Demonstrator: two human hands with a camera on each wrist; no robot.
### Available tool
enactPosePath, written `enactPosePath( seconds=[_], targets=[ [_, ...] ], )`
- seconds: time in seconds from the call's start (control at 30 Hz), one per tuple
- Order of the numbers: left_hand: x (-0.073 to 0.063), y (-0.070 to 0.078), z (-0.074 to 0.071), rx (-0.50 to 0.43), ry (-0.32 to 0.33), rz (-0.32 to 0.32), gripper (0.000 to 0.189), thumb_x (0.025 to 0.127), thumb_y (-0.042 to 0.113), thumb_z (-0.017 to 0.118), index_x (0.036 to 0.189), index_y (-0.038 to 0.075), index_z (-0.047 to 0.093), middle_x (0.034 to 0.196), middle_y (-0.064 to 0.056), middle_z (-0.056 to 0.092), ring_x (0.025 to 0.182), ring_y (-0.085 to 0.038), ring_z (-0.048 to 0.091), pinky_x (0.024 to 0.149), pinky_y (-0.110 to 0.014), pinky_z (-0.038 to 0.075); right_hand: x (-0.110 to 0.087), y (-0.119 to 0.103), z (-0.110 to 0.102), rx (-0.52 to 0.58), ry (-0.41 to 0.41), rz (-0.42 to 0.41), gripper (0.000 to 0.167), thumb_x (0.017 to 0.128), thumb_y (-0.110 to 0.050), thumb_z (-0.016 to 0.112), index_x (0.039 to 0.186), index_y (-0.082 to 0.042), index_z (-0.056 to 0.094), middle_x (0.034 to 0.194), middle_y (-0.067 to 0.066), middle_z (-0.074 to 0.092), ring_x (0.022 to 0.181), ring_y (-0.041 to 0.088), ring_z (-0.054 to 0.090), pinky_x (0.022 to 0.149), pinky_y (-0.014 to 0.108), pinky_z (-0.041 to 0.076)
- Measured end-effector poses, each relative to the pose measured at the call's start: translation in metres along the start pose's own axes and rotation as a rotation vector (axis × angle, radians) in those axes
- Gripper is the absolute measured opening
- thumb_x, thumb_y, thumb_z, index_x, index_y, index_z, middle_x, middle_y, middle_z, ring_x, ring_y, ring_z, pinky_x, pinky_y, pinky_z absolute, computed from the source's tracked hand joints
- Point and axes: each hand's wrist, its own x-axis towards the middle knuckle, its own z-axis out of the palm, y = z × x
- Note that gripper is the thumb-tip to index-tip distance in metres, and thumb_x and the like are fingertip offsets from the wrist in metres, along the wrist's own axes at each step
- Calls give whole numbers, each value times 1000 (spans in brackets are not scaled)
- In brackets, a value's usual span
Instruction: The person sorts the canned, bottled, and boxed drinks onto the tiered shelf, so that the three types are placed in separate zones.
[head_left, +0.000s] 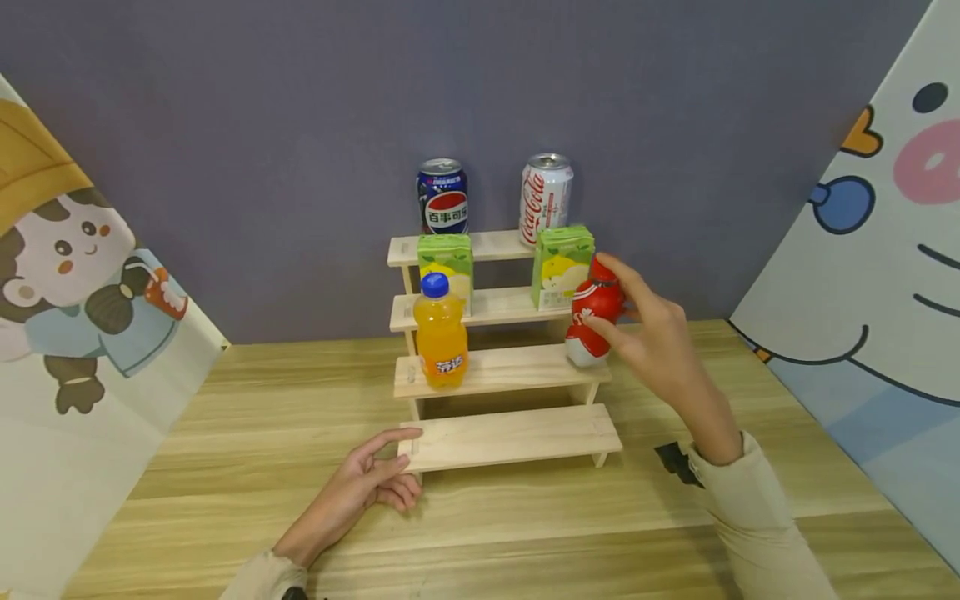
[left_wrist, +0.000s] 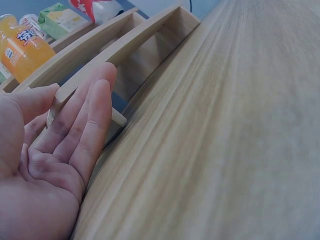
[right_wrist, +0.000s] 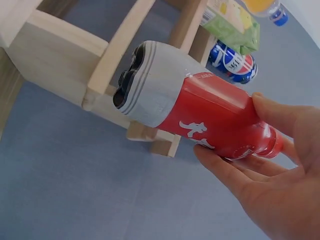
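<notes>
My right hand (head_left: pixel 660 342) holds a red plastic bottle (head_left: pixel 597 302) with a whitish lower part, fingers and thumb about its upper half. Tilted, the bottle is at the right end of the second step from the bottom of a wooden stepped shelf (head_left: pixel 510 437). Its dark, lobed base faces the camera in the right wrist view, apart from the wood there. At the lowest step's left end, my left hand (head_left: pixel 375 475) grips the board, thumb (left_wrist: pixel 42 100) on its edge and other fingers lower down. An orange soda bottle (head_left: pixel 441 337) with a blue cap stands on the second step's left.
Two green juice cartons (head_left: pixel 457 258) stand on the third step, left and right. On the top step are a blue Pepsi can (head_left: pixel 443 200) and a white Coca-Cola can (head_left: pixel 545 200). A grey wall (head_left: pixel 300 167) rises behind; printed panels (head_left: pixel 847 275) flank the wooden table (head_left: pixel 525 542).
</notes>
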Motion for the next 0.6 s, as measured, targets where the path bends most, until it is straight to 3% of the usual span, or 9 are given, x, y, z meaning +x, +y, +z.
enactPosePath(
  seconds=[0.2,0.6],
  targets=[
    [-3,-1,2,-8,3,-3,48,108,13,44,154,8,32,93,-17,74,78,-24,72,70,-36,63,-3,0,8,14,-22,4,84,78,-1,83,150,-20,45,128,13,64,104,25,68,79,36,61],
    [-3,0,5,-19,11,5,48,108,12,44,154,7,33,92,-17,74,77,-23,73,68,-34,63,-4,2,9,17,-17,60,84,80,-3,83,151,-18,41,131,15,62,113,28,64,80,43,61]
  ],
)
